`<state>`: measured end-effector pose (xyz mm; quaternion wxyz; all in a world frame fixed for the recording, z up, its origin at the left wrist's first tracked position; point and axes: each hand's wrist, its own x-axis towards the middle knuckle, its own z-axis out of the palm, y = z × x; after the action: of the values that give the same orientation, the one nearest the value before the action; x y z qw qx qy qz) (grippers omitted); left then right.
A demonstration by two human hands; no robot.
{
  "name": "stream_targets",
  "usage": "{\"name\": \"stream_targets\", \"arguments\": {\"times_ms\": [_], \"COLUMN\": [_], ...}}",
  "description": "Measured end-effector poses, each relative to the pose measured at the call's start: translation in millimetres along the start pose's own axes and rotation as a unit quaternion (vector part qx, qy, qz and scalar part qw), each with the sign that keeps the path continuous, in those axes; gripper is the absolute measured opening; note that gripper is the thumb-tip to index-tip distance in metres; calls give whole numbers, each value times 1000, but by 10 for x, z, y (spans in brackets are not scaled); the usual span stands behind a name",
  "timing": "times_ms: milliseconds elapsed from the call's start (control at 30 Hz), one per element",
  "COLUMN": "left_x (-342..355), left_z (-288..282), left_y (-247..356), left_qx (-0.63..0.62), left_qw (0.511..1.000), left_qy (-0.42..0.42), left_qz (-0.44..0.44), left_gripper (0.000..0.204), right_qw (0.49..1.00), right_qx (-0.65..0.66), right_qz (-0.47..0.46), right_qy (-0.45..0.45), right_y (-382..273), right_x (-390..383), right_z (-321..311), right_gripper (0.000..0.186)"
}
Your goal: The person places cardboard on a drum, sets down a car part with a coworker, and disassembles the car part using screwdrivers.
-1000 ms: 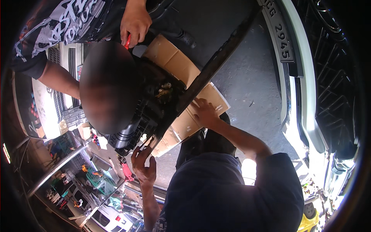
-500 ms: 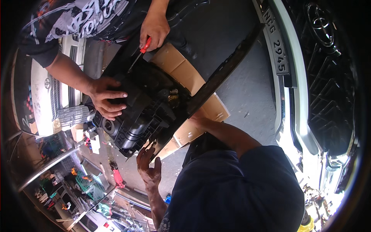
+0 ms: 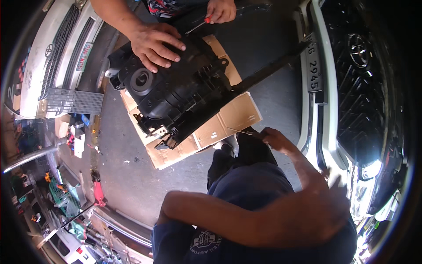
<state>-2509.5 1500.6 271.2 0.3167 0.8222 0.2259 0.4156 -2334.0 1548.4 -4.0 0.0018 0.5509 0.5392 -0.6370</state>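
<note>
My right hand [image 3: 276, 140] is closed around a thin-shafted screwdriver [image 3: 239, 131] over the near right edge of the cardboard. My left forearm crosses in front of my navy shirt, and the left hand [image 3: 314, 211] is a blur at the right, its fingers smeared by motion. Ahead of me lies a large black plastic assembly [image 3: 176, 92], with a round opening and a long bar reaching right. Another person's hand [image 3: 158, 46] rests flat on it. That person's other hand [image 3: 222, 11] grips a red-handled screwdriver [image 3: 207, 20], its tip near the assembly's far edge.
Flattened cardboard [image 3: 237, 115] lies under the assembly on the grey floor. A dark vehicle front with a pale bumper [image 3: 327, 110] stands close on the right. At the left are a white vehicle front [image 3: 39, 57], a grey mesh panel [image 3: 74, 101] and scattered tools and parts.
My right hand has come out from under the bar, and the screwdriver in it now shows. My left hand has left the assembly's near side and swung right across my body. The view has shifted.
</note>
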Motion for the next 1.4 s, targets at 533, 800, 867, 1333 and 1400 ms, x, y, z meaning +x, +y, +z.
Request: {"name": "stream_targets", "arguments": {"times_ms": [533, 800, 867, 1333, 1400], "left_x": [899, 641, 379, 469, 417], "left_z": [-397, -50, 190, -124, -149], "left_y": [-228, -1874, -2399, -3302, -3301], "left_qx": [274, -42, -175, -202, -203], "left_qw": [948, 764, 588, 421, 414], "left_qy": [-162, 366, 606, 809, 810], "left_qz": [-15, -530, -506, -357, -362], "left_gripper": [46, 40, 54, 25, 26], "right_qw": [982, 949, 942, 915, 917], "right_qx": [110, -43, -86, -68, -94], "right_qz": [-148, -297, -301, -340, -330], "right_qy": [-31, -96, -120, -206, -204], "right_y": [-1296, -1773, -1965, -2327, -2305], "right_x": [90, 1432, 1588, 2029, 2107], "right_z": [-1616, -1960, -1854, -1746, -1713], "right_gripper": [25, 26, 27, 21, 24]}}
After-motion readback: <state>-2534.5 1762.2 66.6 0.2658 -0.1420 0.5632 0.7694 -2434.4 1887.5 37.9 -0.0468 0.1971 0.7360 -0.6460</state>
